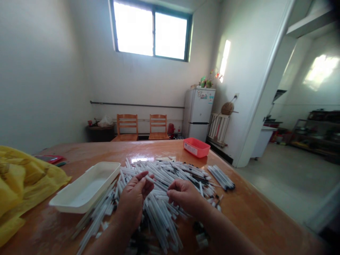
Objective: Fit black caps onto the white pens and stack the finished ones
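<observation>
One thin white plastic tube point(150, 179) pinched in the left hand point(134, 198) above a heap of white plastic tubes point(172, 173); right hand point(184, 196) half-closed, hold unclear.

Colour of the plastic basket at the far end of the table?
The plastic basket is coral red; it shows best in the head view.

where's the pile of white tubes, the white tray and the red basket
pile of white plastic tubes point(159, 173), head view, far part
white plastic tray point(86, 193), head view, inner floor
red plastic basket point(200, 153), head view, front wall
</observation>
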`<action>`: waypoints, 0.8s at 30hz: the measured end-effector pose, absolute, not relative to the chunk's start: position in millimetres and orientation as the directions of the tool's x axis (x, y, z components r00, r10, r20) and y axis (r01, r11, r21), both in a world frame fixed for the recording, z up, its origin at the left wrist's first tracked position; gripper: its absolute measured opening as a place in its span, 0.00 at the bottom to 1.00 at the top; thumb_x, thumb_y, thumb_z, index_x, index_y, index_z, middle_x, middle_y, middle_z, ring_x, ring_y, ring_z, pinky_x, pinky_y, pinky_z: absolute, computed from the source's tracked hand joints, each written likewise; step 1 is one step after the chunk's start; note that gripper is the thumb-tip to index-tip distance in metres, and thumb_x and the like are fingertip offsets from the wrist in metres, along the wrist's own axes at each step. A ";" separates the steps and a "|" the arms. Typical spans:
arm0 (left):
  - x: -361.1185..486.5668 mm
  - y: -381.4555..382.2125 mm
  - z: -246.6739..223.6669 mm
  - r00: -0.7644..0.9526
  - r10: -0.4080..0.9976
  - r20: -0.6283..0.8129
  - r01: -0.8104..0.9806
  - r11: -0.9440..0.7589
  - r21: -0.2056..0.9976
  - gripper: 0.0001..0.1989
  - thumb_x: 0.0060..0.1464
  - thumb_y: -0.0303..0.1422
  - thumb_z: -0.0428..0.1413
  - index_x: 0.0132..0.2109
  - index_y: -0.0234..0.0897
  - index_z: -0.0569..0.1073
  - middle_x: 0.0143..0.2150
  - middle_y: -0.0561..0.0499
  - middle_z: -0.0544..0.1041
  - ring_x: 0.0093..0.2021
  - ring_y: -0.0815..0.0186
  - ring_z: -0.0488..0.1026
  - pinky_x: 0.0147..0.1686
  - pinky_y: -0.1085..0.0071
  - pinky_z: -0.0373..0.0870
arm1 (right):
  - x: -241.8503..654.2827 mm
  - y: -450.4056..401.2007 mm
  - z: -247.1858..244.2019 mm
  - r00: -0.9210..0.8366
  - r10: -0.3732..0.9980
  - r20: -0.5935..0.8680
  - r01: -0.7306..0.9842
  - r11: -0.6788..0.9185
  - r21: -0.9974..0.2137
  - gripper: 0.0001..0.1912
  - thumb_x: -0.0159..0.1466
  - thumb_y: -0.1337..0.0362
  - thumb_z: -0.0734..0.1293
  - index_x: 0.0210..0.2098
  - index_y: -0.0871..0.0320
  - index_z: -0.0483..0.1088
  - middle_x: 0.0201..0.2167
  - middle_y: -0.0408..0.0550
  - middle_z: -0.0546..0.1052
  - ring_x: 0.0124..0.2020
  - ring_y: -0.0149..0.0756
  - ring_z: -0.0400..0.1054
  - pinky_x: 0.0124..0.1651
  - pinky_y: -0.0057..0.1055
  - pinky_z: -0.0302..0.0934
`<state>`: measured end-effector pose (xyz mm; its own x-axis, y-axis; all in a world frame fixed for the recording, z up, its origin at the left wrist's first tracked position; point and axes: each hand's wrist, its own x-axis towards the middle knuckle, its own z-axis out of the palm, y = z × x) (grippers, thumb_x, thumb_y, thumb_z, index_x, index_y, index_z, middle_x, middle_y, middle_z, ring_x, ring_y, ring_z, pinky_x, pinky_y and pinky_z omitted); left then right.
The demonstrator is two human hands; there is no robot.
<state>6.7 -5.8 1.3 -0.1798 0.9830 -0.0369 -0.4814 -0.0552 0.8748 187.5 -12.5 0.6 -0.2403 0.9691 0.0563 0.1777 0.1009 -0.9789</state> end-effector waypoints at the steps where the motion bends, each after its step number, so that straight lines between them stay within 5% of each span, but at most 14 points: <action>1: 6.7 -5.9 1.5 -0.171 0.985 -0.037 -0.487 -0.052 0.872 0.11 0.57 0.24 0.56 0.47 0.37 0.74 0.42 0.44 0.82 0.39 0.66 0.80 0.42 0.68 0.76 | 188.0 -11.9 -1.0 -0.228 0.971 0.068 0.200 0.115 -0.973 0.05 0.56 0.64 0.66 0.29 0.59 0.71 0.20 0.40 0.74 0.21 0.30 0.65 0.25 0.25 0.58; 7: 5.8 -5.8 3.0 -0.145 0.989 -0.029 -0.509 -0.049 0.859 0.09 0.55 0.23 0.59 0.44 0.36 0.74 0.45 0.43 0.82 0.43 0.64 0.80 0.42 0.71 0.77 | 190.7 -11.4 -6.6 -0.163 0.940 0.299 0.449 0.340 -0.826 0.03 0.56 0.65 0.68 0.28 0.58 0.74 0.24 0.42 0.74 0.26 0.31 0.65 0.28 0.26 0.55; 24: 3.2 -4.3 4.7 -0.093 0.996 -0.006 -0.423 -0.034 0.905 0.17 0.55 0.27 0.61 0.53 0.39 0.73 0.45 0.45 0.81 0.44 0.65 0.79 0.46 0.69 0.75 | 198.2 -8.2 -4.5 -0.147 0.944 0.295 0.494 0.329 -0.805 0.06 0.58 0.62 0.69 0.30 0.58 0.76 0.26 0.42 0.76 0.28 0.32 0.67 0.30 0.26 0.55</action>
